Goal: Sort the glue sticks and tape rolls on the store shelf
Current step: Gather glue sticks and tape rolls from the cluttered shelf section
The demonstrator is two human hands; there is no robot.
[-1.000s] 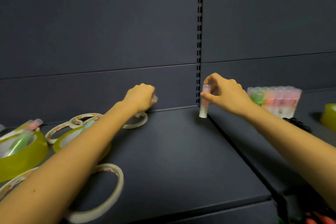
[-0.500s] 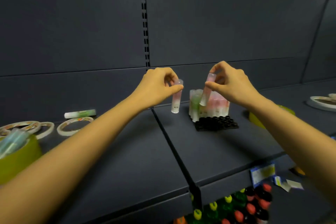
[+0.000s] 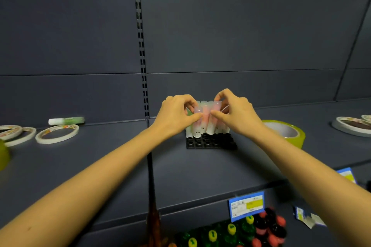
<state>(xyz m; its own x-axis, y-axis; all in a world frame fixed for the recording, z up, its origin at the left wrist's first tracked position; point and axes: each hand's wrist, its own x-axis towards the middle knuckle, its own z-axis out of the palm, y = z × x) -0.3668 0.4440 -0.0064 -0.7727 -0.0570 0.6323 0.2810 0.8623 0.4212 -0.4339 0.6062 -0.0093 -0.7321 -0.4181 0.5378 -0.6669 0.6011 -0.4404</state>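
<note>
Head view: my left hand (image 3: 176, 114) pinches a glue stick (image 3: 197, 127), my right hand (image 3: 234, 115) pinches a second stick (image 3: 212, 125); both upright, bases at the black rack (image 3: 210, 143) on the shelf (image 3: 120, 158).

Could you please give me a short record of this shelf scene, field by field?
left hand: pinches a pink glue stick, lower end at the tray
right hand: pinches a second stick beside it
tray: black; upright sticks at the back, front holes empty
loose stick: green, lying on the shelf, left bay
tape: white rolls flat on the left; yellow roll right of the tray; far rolls at the right edge
</note>
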